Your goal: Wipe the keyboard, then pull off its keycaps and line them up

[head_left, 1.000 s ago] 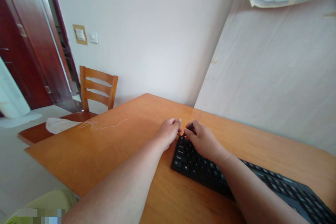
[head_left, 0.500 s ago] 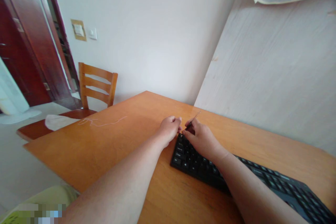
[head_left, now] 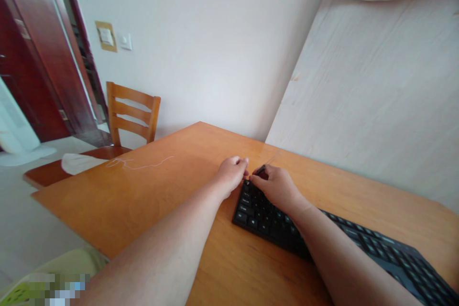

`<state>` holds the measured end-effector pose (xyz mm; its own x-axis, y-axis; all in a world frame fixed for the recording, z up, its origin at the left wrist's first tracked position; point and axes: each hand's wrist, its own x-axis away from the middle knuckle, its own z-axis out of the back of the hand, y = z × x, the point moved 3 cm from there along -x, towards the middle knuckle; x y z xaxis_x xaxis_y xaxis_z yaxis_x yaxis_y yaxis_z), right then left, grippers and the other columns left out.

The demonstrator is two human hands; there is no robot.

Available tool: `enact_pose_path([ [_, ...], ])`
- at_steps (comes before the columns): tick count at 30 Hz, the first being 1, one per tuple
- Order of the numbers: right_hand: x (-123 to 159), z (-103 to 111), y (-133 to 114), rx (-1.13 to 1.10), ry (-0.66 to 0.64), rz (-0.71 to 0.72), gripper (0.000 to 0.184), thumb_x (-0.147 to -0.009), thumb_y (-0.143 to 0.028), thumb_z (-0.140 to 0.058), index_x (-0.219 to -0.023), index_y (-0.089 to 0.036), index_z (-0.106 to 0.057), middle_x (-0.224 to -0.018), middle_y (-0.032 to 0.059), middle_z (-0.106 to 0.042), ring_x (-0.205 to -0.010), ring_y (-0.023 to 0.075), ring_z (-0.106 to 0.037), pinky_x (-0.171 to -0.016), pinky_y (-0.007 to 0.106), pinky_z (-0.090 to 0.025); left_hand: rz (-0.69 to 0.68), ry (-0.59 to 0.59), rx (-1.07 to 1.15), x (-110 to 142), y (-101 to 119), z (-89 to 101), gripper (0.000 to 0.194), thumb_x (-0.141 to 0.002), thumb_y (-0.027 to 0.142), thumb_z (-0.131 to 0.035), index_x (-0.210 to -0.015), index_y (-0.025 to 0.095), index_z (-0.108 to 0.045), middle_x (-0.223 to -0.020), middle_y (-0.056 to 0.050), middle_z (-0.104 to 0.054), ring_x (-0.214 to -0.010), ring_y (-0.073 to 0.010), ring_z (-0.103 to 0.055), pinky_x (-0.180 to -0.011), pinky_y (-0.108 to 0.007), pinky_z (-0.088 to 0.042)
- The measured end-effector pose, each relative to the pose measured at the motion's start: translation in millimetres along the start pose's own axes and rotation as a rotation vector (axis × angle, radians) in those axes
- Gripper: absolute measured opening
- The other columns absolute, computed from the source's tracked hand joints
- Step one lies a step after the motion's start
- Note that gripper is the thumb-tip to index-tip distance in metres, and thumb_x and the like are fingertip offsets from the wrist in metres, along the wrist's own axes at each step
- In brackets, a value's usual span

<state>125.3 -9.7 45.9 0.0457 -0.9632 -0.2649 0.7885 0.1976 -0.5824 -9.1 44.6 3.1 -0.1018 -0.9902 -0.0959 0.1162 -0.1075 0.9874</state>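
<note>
A black keyboard [head_left: 267,222] lies on the wooden table, slanting from the middle down to the lower right. At its far left corner, my left hand [head_left: 234,172] is closed in a pinch; what its fingertips hold, if anything, is hidden. Just to the right, my right hand [head_left: 278,184] bends over the keyboard's top left keys, its fingertips almost meeting those of the left. Between its thumb and fingers sits a slim dark object [head_left: 263,170], mostly covered and too small to name. My right forearm crosses above the keyboard and hides part of the keys.
Thin pale thread [head_left: 124,162] lies loosely tangled near the left edge of the wooden table [head_left: 172,196]. Beyond that edge stands a wooden chair [head_left: 133,114] with a white cloth [head_left: 81,163] on its seat. Walls border the table's far side.
The thin reddish end that stuck up clearly above my right hand is now faint and blurred, and the dark object has tilted slightly. My left hand stays almost in place. The view has shifted slightly.
</note>
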Motion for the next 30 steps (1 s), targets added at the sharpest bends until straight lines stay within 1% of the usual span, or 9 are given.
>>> enact_pose_path([
  [7, -0.7, 0.1, -0.1, 0.016, -0.031, 0.066, 0.016, -0.080, -0.030, -0.063, -0.080, -0.016, -0.071, -0.073, 0.0073, -0.072, -0.067, 0.0190, -0.065, -0.060, 0.027, -0.044, -0.009, 0.004, -0.018, 0.1, -0.2, 0.1, 0.028, -0.089, 0.040, -0.049, -0.075, 0.017, -0.057, -0.070, -0.005, -0.066, -0.063, -0.0157, -0.064, -0.058, -0.025, -0.048],
  [13, -1.1, 0.3, -1.8, 0.030, -0.080, 0.088, 0.017, -0.081, -0.031, -0.062, -0.082, -0.016, -0.071, -0.074, 0.0071, -0.073, -0.069, 0.0192, -0.065, -0.062, 0.027, -0.044, -0.012, 0.008, -0.016, -0.4, -0.7, -0.8, 0.027, -0.088, 0.039, -0.049, -0.073, 0.018, -0.057, -0.068, -0.004, -0.065, -0.062, -0.0148, -0.063, -0.059, -0.024, -0.048],
  [21, -4.8, 0.2, 0.9, 0.042, -0.108, 0.112, 0.020, -0.082, -0.035, -0.062, -0.077, -0.017, -0.068, -0.071, 0.0050, -0.071, -0.066, 0.0175, -0.063, -0.056, 0.026, -0.041, -0.041, 0.000, -0.057, -0.6, -1.1, -1.3, 0.030, -0.088, 0.041, -0.049, -0.071, 0.018, -0.056, -0.068, -0.004, -0.065, -0.061, -0.0145, -0.062, -0.057, -0.024, -0.045],
  [26, -5.5, -0.7, 2.0, 0.030, -0.123, 0.153, 0.023, -0.083, -0.038, -0.060, -0.078, -0.016, -0.068, -0.071, 0.0041, -0.070, -0.065, 0.0166, -0.062, -0.057, 0.026, -0.041, -0.064, 0.002, -0.109, -1.5, -3.3, -1.7, 0.032, -0.088, 0.043, -0.048, -0.070, 0.018, -0.057, -0.068, -0.004, -0.066, -0.060, -0.0145, -0.061, -0.056, -0.024, -0.043],
  [30, -5.6, -1.1, 5.3, 0.004, -0.100, 0.115, 0.025, -0.082, -0.040, -0.061, -0.078, -0.016, -0.068, -0.069, 0.0032, -0.069, -0.064, 0.0162, -0.061, -0.055, 0.025, -0.039, -0.066, 0.001, -0.116, -2.8, -4.3, -2.1, 0.032, -0.088, 0.043, -0.049, -0.070, 0.019, -0.058, -0.068, -0.004, -0.067, -0.062, -0.0152, -0.061, -0.057, -0.024, -0.043],
])
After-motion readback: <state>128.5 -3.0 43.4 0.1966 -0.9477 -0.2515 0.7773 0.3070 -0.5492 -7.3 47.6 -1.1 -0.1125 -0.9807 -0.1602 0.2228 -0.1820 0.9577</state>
